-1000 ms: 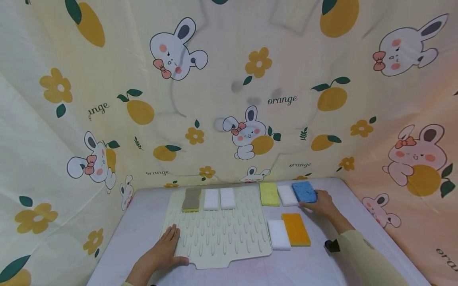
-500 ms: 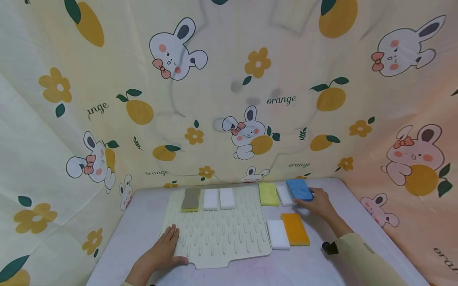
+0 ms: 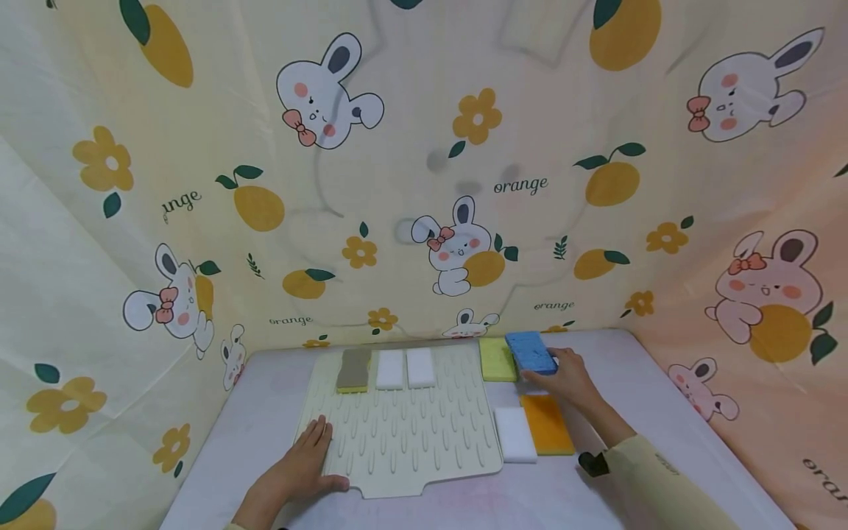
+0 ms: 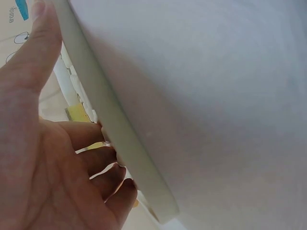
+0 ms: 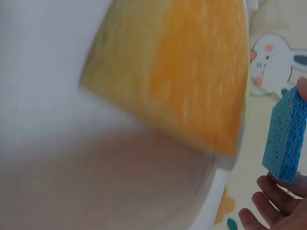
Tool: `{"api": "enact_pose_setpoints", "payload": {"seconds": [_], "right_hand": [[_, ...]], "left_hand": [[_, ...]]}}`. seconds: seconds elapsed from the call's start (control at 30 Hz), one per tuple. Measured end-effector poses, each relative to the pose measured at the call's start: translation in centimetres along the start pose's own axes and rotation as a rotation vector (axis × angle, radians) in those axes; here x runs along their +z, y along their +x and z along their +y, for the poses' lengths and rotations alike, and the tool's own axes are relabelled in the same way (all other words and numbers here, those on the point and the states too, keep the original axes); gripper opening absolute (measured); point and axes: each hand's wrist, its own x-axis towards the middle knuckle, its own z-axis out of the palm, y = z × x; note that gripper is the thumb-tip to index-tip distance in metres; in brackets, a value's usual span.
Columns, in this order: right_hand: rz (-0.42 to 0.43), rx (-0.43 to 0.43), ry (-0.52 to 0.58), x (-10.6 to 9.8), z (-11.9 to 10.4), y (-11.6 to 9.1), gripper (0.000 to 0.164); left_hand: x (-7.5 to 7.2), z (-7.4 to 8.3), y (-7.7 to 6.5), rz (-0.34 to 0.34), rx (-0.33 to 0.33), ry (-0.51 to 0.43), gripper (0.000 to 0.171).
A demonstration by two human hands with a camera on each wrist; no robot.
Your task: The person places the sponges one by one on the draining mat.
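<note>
My right hand (image 3: 566, 377) pinches a blue sponge (image 3: 530, 352) between thumb and fingers; it overlaps the right side of a yellow sponge (image 3: 495, 360). In the right wrist view the porous blue sponge (image 5: 285, 136) is tilted in the grip. A cream ridged mat (image 3: 414, 475) lies on the table; at its left edge rests my left hand (image 3: 306, 460), fingers extended over the surface, thumb at the front corner. The left wrist view shows those fingertips against the rim (image 4: 112, 115). Two white sponges (image 3: 389, 369) and a grey-topped yellow sponge (image 3: 354, 369) lie along the mat's back.
Right of the mat, nearer me, a white sponge (image 3: 516, 436) lies beside an orange sponge (image 3: 547, 425), below my right hand. A patterned fabric wall (image 3: 397, 184) encloses the table at the back and both sides.
My right hand has lifted the blue sponge and carried it left, from beside the back-row white sponge to over it, now hiding that white sponge. My left hand has stayed put.
</note>
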Motion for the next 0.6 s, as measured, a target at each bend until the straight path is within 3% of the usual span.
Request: {"api": "enact_pose_setpoints", "payload": {"seconds": [0.6], "right_hand": [[0.014,-0.056,0.020,3.2,-3.6,-1.1,0.107]], "left_hand": [[-0.1,0.0,-0.1,0.005,0.005,-0.012,0.121]]}}
